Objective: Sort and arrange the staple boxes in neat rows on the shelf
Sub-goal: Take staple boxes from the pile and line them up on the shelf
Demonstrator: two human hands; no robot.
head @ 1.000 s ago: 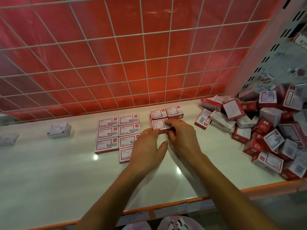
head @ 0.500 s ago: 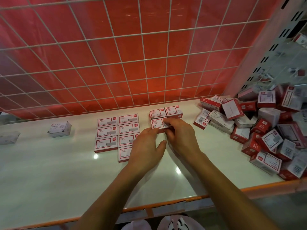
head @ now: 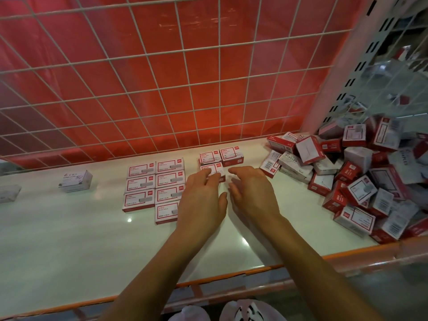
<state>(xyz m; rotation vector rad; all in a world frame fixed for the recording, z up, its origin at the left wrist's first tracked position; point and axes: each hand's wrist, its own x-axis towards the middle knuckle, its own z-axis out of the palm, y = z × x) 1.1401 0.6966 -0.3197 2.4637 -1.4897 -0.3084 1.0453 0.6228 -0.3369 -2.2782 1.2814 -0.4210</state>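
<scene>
Sorted rows (head: 154, 184) lie on the shelf (head: 69, 239), jumbled pile (head: 361, 181) at right.

I see bare forearms ending in the left hand (head: 201, 200) and right hand (head: 252, 193). At the lower edge sit pale pinkish rounded shoes (head: 251, 310), possibly dark-marked, though that part is blurred.

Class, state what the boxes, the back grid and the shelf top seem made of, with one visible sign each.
Boxes: printed cardboard, probably; crisp folded edges. Grid: white-coated wire, likely metal; thin crossing rods. Shelf top: glossy, perhaps painted metal or laminate; light glints show.
</scene>
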